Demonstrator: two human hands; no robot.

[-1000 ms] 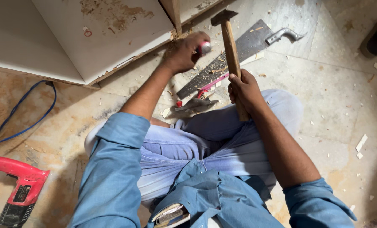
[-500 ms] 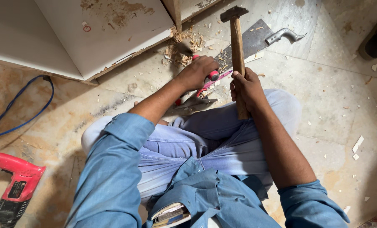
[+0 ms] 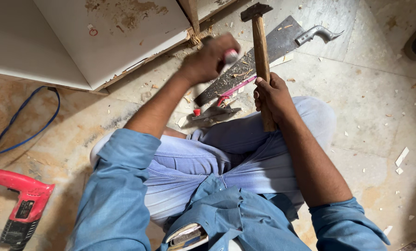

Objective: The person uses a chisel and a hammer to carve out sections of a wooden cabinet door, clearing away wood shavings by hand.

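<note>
Hammer [image 3: 261,56] stands upright in the right hand [image 3: 273,95], whose fingers are wrapped tight around the lower part of the wooden handle, the dark metal head uppermost near the top of the view; the left hand [image 3: 211,59] is curled into a fist around a small tool with a rounded, shiny end [image 3: 231,56], blurred, so what kind of tool it is cannot be told; that fist hovers close to the corner of a white board [image 3: 115,42] where a wooden strip [image 3: 191,16] meets it, with splinters and wood chips scattered on the stone floor [image 3: 371,93] just there; a handsaw [image 3: 282,44] lies flat on the floor behind the hammer, its grey handle toward the upper right, its blade running down to the left under both hands; a pink-handled tool [image 3: 233,90] and a dark metal piece with a red tip [image 3: 215,111] lie just beside the saw blade, near the person's knee; a red power drill [image 3: 19,204] lies well apart at the lower left, and a blue cord [image 3: 29,125] loops across the floor above it.
</note>
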